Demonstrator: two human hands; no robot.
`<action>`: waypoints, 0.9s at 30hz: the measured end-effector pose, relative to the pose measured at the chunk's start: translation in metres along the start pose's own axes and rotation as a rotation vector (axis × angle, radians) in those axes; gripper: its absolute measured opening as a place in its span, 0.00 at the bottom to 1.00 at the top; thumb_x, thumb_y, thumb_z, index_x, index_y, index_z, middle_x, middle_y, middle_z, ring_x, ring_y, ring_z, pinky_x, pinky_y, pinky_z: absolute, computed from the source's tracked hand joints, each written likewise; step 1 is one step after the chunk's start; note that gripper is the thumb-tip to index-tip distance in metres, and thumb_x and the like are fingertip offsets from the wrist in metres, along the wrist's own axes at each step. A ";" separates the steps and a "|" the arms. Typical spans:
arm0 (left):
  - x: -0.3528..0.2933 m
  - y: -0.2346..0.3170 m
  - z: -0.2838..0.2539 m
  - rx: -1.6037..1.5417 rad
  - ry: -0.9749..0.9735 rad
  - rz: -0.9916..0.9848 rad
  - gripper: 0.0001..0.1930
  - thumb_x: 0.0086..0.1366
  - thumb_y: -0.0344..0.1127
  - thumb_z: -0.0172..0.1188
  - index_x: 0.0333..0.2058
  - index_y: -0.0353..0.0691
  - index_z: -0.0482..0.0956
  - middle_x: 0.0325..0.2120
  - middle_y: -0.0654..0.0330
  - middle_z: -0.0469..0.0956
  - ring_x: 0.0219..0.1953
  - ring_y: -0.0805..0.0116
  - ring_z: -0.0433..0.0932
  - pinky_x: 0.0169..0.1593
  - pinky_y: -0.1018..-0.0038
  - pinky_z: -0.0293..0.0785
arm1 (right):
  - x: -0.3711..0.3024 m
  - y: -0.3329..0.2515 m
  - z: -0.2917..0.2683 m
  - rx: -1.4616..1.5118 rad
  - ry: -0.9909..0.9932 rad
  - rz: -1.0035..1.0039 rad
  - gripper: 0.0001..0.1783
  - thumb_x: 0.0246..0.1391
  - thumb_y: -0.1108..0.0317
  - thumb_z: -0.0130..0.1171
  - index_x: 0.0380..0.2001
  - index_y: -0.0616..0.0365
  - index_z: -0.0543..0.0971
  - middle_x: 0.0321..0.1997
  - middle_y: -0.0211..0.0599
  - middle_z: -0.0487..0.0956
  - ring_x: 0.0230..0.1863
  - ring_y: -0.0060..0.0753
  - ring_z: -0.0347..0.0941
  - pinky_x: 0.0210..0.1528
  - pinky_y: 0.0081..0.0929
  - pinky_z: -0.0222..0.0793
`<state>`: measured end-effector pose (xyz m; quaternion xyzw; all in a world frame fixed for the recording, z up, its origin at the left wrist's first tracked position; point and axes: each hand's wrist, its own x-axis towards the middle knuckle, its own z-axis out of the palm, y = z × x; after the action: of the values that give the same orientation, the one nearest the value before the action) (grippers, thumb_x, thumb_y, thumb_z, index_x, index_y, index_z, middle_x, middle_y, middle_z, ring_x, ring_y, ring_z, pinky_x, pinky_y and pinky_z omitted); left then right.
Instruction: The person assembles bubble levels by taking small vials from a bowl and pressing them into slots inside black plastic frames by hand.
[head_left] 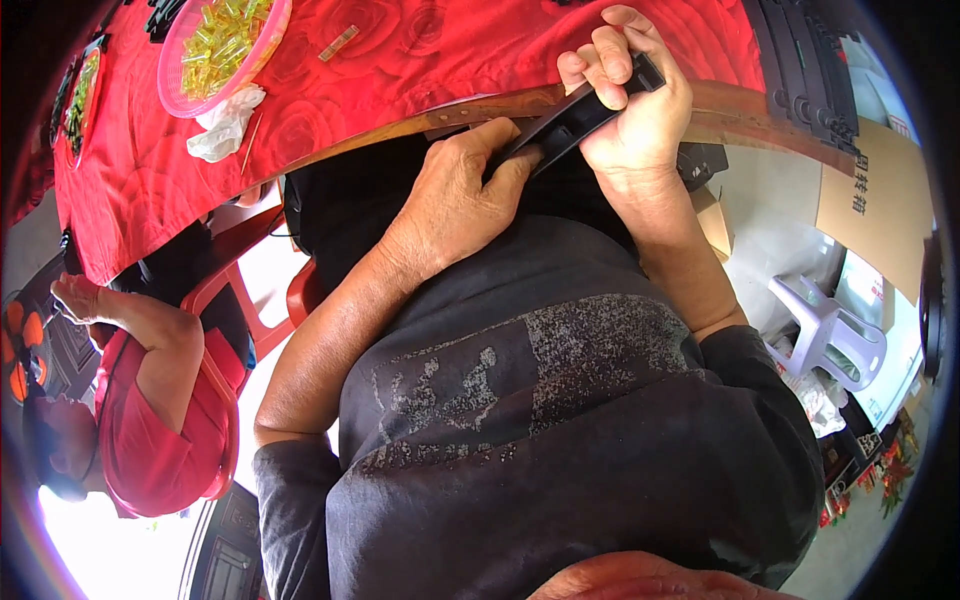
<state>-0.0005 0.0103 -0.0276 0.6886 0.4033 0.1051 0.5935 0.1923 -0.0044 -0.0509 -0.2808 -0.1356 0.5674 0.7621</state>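
Observation:
A long black plastic strip (575,122), hollow like a channel, slants between my two hands at the table's front edge. My right hand (640,110) is closed around its upper right end, with the fingers curled over it. At the lower left end, my left hand (465,190) grips the strip between thumb and fingers. The left fingertips are partly hidden, and so is that end of the strip.
A red cloth (400,60) covers the table. On it are a pink basket (168,75) of yellow translucent pieces, a crumpled white tissue (225,125) and stacked black strips (805,70). A person in red (165,450) sits at left; a plastic stool (830,335) stands at right.

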 end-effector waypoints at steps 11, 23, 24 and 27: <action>0.000 0.006 0.005 0.051 0.052 -0.033 0.14 0.68 0.40 0.60 0.33 0.31 0.80 0.22 0.43 0.79 0.29 0.48 0.82 0.36 0.60 0.76 | -0.007 0.002 0.009 -0.020 0.062 -0.015 0.10 0.64 0.69 0.45 0.40 0.58 0.76 0.17 0.22 0.65 0.14 0.16 0.55 0.39 0.25 0.66; 0.003 0.007 0.003 0.046 0.004 -0.131 0.22 0.70 0.48 0.58 0.28 0.30 0.80 0.19 0.44 0.77 0.25 0.51 0.80 0.33 0.59 0.74 | -0.010 0.006 0.014 -0.074 0.082 -0.026 0.10 0.64 0.68 0.44 0.40 0.57 0.76 0.17 0.23 0.65 0.15 0.17 0.56 0.39 0.27 0.66; 0.003 0.007 0.002 0.037 -0.003 -0.126 0.23 0.71 0.48 0.58 0.28 0.30 0.79 0.19 0.44 0.77 0.25 0.51 0.80 0.33 0.60 0.74 | -0.010 0.005 0.014 -0.068 0.057 -0.027 0.10 0.64 0.68 0.45 0.40 0.57 0.76 0.17 0.23 0.65 0.15 0.18 0.56 0.39 0.27 0.66; 0.006 0.007 0.000 0.027 -0.025 -0.129 0.23 0.71 0.47 0.58 0.28 0.29 0.78 0.19 0.45 0.76 0.24 0.53 0.79 0.32 0.60 0.73 | -0.003 0.006 0.001 -0.026 0.006 0.015 0.10 0.64 0.68 0.45 0.41 0.57 0.76 0.17 0.23 0.65 0.15 0.18 0.57 0.40 0.26 0.66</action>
<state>0.0060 0.0143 -0.0233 0.6706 0.4408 0.0527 0.5944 0.1863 -0.0057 -0.0529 -0.2935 -0.1386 0.5702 0.7547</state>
